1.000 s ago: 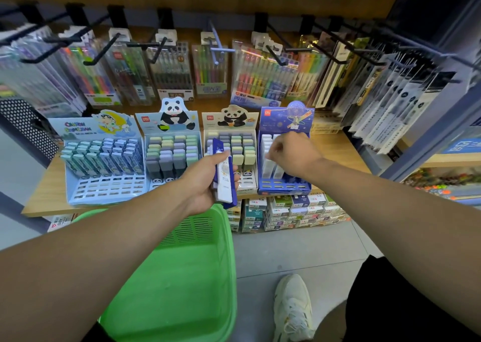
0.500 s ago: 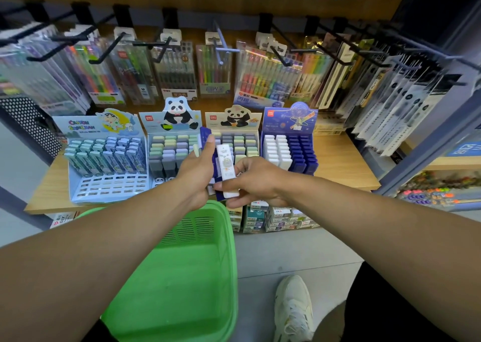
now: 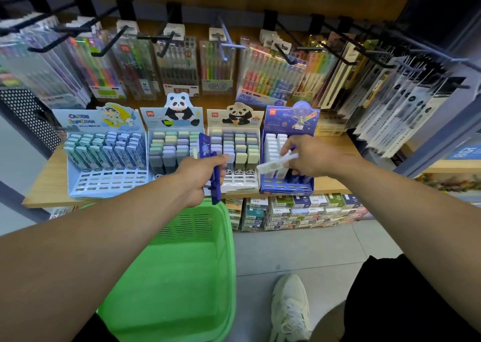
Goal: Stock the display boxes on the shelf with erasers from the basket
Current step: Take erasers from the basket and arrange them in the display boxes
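Observation:
My left hand [image 3: 199,176] grips a few dark blue erasers [image 3: 211,168] above the far rim of the green basket [image 3: 169,276]. A white eraser [image 3: 276,163] is pinched in my right hand [image 3: 309,157], which hovers over the dark blue display box [image 3: 287,159] at the right end of the row. That box holds white erasers in its left columns and blue ones further right. Left of it on the wooden shelf [image 3: 44,190] stand two panda display boxes [image 3: 234,154] with pastel erasers and a light blue cartoon box [image 3: 104,154].
Packs of pens hang on black hooks [image 3: 166,45] behind the boxes. Small stacked cartons [image 3: 294,211] sit under the shelf. My shoe [image 3: 289,310] stands on the grey floor beside the basket. A second rack of hanging packs [image 3: 406,102] juts out at the right.
My right hand took the white eraser from the bundle in my left hand and carried it right, over the dark blue box. My left hand kept the blue erasers.

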